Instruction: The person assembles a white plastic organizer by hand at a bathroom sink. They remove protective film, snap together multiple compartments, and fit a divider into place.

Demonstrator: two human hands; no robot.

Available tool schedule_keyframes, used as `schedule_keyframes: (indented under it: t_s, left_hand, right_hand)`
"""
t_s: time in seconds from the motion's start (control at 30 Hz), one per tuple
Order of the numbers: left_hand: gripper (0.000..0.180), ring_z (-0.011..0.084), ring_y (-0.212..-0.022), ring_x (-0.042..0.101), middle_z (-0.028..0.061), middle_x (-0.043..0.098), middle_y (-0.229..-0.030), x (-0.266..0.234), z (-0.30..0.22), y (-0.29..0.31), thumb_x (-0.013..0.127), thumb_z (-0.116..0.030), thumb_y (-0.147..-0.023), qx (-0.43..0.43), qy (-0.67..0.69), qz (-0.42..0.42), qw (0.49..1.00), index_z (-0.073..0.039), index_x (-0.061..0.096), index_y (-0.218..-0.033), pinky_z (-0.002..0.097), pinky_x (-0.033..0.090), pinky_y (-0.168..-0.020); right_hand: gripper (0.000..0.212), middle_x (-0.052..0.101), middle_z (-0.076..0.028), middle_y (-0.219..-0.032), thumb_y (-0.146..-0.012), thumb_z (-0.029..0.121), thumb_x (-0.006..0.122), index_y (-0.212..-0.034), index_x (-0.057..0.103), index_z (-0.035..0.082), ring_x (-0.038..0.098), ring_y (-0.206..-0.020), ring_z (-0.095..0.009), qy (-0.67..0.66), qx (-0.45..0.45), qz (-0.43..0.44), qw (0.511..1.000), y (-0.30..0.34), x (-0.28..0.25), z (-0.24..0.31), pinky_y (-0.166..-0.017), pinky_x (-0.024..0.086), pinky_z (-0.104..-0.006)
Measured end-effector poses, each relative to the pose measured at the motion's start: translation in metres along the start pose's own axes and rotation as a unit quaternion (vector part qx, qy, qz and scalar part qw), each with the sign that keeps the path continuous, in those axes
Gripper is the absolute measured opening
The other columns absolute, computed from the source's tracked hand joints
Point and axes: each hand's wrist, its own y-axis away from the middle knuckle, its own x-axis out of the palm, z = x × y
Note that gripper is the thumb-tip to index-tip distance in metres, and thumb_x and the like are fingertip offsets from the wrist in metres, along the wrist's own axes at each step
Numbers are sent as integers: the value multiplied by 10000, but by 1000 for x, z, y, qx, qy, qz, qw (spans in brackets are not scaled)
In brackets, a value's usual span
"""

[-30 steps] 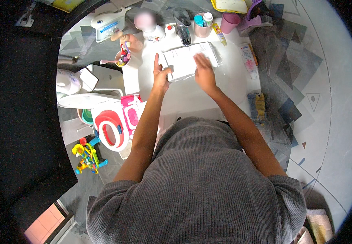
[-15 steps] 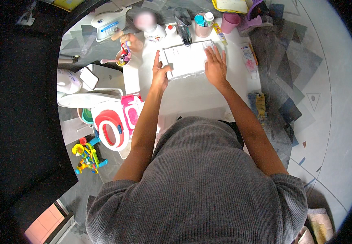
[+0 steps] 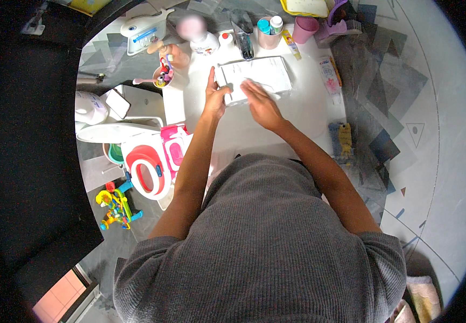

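Observation:
A white rectangular slab (image 3: 268, 74), with shiny edges like clear plastic, lies over the white sink (image 3: 311, 107). Glare washes out its face, so its exact kind is unclear. At its left edge, my left hand (image 3: 215, 98) holds it, thumb over the near corner and fingers along the side. My right hand (image 3: 263, 105) rests flat near the slab's lower middle, its fingers stretched out and pointing up-left. What looks like a thin fold or strip shows beside those fingers.
Behind the slab stand a white pump bottle (image 3: 205, 44), a dark clear-bodied container (image 3: 242, 35), a pink cup (image 3: 269, 39) with bottles and a purple cup (image 3: 304, 30). Toothbrushes fill a cup (image 3: 164, 76) at left. A red-and-white child's toilet seat (image 3: 148, 171) sits lower left.
My right hand has slid from the slab's right edge leftward and nearer to me, to its lower middle. My left hand keeps its hold with little movement.

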Motion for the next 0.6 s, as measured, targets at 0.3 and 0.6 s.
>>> schedule_keyframes:
  t_s: [0.3,0.6]
  left_hand:
    - [956,192,-885,562,160,481,-1151,1,0,3,505,154,-646,-3,4,18,1000,-143,111,-1465,283,495,-732]
    - [996,195,-898,560,177,477,-1159,19,17,-6,560,120,-667,-61,-69,65,994,-179,53,-1471,303,495,-761]
  right_hand:
    - [555,409,-150,-1360,-745,-78,503,-1287,429,12,318,-1316,-286,66,30,9,997,-2,-15,-11,-1093,241,-443]
    - [581,382,-177,-1372,-732,-176,420,-1288,425,-3,348,-1296,-305,-107,40,-31,993,-10,0,-8,-1086,296,-372]
